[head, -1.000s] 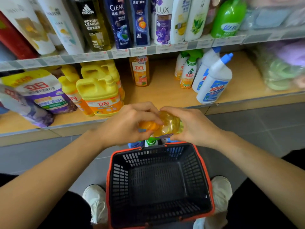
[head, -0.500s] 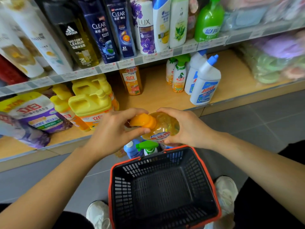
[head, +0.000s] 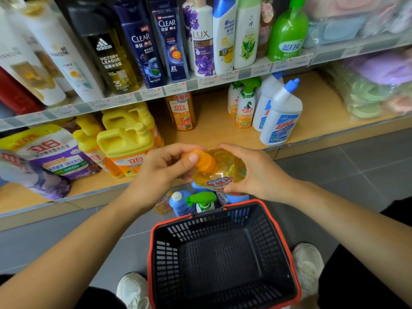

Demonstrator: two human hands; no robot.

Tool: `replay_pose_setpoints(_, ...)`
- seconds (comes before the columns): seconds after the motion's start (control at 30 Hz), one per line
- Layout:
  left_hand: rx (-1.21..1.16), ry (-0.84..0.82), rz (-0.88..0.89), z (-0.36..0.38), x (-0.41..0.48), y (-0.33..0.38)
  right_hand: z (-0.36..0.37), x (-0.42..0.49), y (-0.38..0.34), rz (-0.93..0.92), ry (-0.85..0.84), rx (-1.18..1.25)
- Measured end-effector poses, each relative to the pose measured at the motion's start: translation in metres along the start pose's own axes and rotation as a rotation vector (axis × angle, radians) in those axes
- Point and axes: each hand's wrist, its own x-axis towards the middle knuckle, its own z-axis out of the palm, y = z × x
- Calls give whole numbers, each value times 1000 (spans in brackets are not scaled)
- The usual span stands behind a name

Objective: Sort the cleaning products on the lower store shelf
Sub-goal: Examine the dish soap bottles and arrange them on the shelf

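**Pinched cap, crowded floor: where this could slip**

Nearest the person, a black basket [head: 223, 262] with a red rim sits on the floor between 2 white shoes [head: 308, 262], and it holds nothing I can see. Just above its far edge, both hands hold 1 amber soap bottle [head: 225, 175] lying on its side. The left hand [head: 160, 172] pinches the orange cap [head: 204, 162] between thumb and fingers. The right hand [head: 254, 172] wraps its fingers round the body. If the left hand twists that cap, I reckon it could open. With the bottle tipped sideways and soft plastic being squeezed, soap would run onto the tiles or into the basket.

Under the bottle, between basket and shelf, a blue bottle [head: 179, 204], a green spray bottle [head: 201, 201] and a small orange bottle [head: 163, 205] stand close together on the floor. A dropped bottle would likely bowl them over.

Beyond, the lower shelf [head: 211, 134] has a bare patch in the middle. A matching bottle [head: 182, 112] stands at the back, yellow jugs [head: 127, 141] to the left, and white bottles [head: 281, 117] near the front edge at right. A careless reach could nudge those off the lip. The shampoo bottles [head: 174, 41] above look out of harm's way.
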Motion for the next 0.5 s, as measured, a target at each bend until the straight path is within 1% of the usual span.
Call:
replay_pose_setpoints(0.13,-152,23,-76,-3,3,-3,-2,0,-5,19,-2,48)
replay_pose_setpoints(0.23,-141,82,-67,-5,4,-6,-4,0,-5,34,-4,109)
replay_pose_setpoints(0.3,-126,94,-42,-9,4,-8,-5,0,-4,45,-18,178)
replay_pose_setpoints(0.33,-157,89,-40,-10,5,-9,-6,0,-3,49,-26,216)
replay_pose_setpoints(0.43,-375,64,-78,-9,7,-7,-11,1,-2,62,-45,323)
replay_pose_setpoints(0.5,-488,84,-72,-8,9,-7,-13,2,-2,72,-57,399)
